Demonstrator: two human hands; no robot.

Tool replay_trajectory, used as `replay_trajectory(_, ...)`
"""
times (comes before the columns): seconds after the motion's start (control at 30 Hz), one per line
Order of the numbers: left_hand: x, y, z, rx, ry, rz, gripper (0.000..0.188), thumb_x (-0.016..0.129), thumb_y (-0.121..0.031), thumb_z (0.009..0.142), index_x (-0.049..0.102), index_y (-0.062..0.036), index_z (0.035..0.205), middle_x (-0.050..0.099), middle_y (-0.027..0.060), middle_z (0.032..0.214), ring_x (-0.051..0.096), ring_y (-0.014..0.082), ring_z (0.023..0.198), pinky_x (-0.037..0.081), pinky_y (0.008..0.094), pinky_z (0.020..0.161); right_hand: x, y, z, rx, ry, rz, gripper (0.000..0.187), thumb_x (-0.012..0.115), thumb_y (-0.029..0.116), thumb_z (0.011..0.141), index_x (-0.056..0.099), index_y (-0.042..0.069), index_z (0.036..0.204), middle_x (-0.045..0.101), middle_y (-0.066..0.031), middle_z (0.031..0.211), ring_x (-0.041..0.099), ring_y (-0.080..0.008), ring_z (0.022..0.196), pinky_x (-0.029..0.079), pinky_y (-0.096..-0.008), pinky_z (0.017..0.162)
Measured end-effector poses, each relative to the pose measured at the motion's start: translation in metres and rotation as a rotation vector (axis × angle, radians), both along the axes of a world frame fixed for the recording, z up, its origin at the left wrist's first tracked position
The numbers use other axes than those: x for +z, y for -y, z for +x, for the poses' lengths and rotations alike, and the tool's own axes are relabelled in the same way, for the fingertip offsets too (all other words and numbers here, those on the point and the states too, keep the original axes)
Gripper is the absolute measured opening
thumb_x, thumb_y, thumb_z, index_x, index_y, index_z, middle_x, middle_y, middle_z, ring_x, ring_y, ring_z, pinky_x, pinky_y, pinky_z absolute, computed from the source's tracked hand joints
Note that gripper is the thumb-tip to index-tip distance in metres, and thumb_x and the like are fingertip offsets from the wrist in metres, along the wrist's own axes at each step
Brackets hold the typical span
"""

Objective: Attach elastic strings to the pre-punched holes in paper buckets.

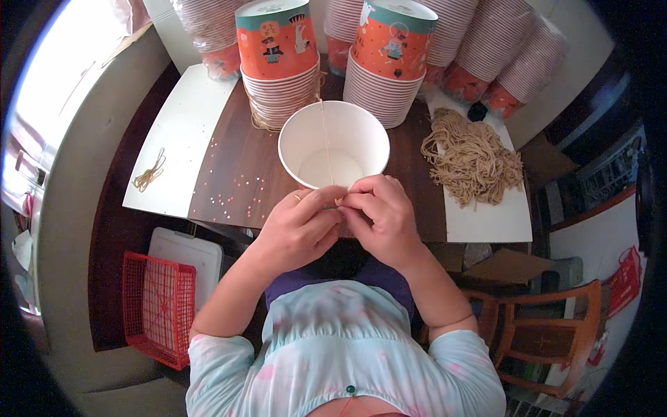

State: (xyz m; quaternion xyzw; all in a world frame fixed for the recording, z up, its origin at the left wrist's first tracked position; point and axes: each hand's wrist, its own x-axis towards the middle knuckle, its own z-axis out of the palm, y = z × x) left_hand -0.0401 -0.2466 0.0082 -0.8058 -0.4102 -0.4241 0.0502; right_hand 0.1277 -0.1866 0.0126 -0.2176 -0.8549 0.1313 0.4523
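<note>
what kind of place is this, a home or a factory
Probably a home workspace for piecework: stacks of paper cups crowd a wooden table beside a heap of strings, with a wooden chair nearby.

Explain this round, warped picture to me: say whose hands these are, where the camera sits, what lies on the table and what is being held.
The camera sits on a person's head and looks down, and its wide lens bends the edges. The two bare hands are that person's own: the left hand and right hand meet at the near rim of a white paper tub and pinch a thin string stretched across its opening. The tub stands on a dark wooden table. Behind it are stacks of orange printed tubs. A heap of tan strings lies on a white board to the right, and a small bundle of strings lies on another white board to the left. A red basket sits on the floor.
</note>
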Motion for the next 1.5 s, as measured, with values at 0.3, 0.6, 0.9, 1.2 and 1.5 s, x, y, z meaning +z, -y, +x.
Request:
replay_trajectory(0.3,-0.006,0.006,-0.002,0.002,-0.010,-0.099,0.021,0.069,-0.003,0.065,0.059,-0.0038,0.084,0.056,0.0089,0.098,0.060,0.0236,0.083,0.051,0.0351,0.073,-0.011,0.009,0.004,0.096,-0.184,-0.364,0.008,0.066,0.002,0.078,0.065,0.004,0.086,0.059,-0.0063,0.090,0.058,-0.0178,0.072,0.047,-0.0291,0.061)
replay_trajectory(0.6,-0.012,0.007,0.002,0.043,0.018,-0.176,0.019,0.068,-0.003,0.065,0.059,-0.0050,0.082,0.057,0.0070,0.092,0.061,0.0239,0.074,0.052,0.0342,0.063,-0.046,0.019,0.011,0.047,-0.293,-1.013,0.012,0.062,0.012,0.087,0.066,0.000,0.089,0.061,0.0013,0.078,0.053,-0.0052,0.068,0.042,-0.0199,0.060)
replay_trajectory(0.9,0.003,0.000,0.001,0.093,-0.210,0.009,0.021,0.065,-0.006,0.065,0.061,-0.0044,0.086,0.057,0.0086,0.109,0.061,0.0215,0.081,0.050,0.0330,0.069,-0.044,0.010,-0.006,0.290,-0.579,-1.463,0.021,0.060,0.026,0.090,0.068,0.006,0.094,0.058,0.0057,0.070,0.043,-0.0015,0.057,0.034,-0.0180,0.052)
replay_trajectory(1.2,-0.006,-0.001,-0.001,-0.004,-0.180,0.042,0.019,0.064,-0.005,0.068,0.060,-0.0013,0.086,0.058,0.0099,0.103,0.062,0.0217,0.082,0.052,0.0322,0.074,-0.044,0.011,-0.004,0.242,-0.616,-1.482,0.023,0.059,0.027,0.090,0.067,0.009,0.078,0.052,0.0059,0.060,0.043,-0.0025,0.054,0.031,-0.0186,0.049)
replay_trajectory(1.5,-0.009,0.003,0.004,0.028,-0.082,-0.006,0.021,0.068,-0.003,0.067,0.060,-0.0025,0.087,0.061,0.0098,0.094,0.063,0.0237,0.079,0.053,0.0332,0.069,-0.054,0.010,-0.007,0.333,-0.727,-1.694,0.017,0.061,0.024,0.088,0.065,0.008,0.082,0.058,0.0035,0.067,0.048,-0.0047,0.054,0.036,-0.0194,0.049)
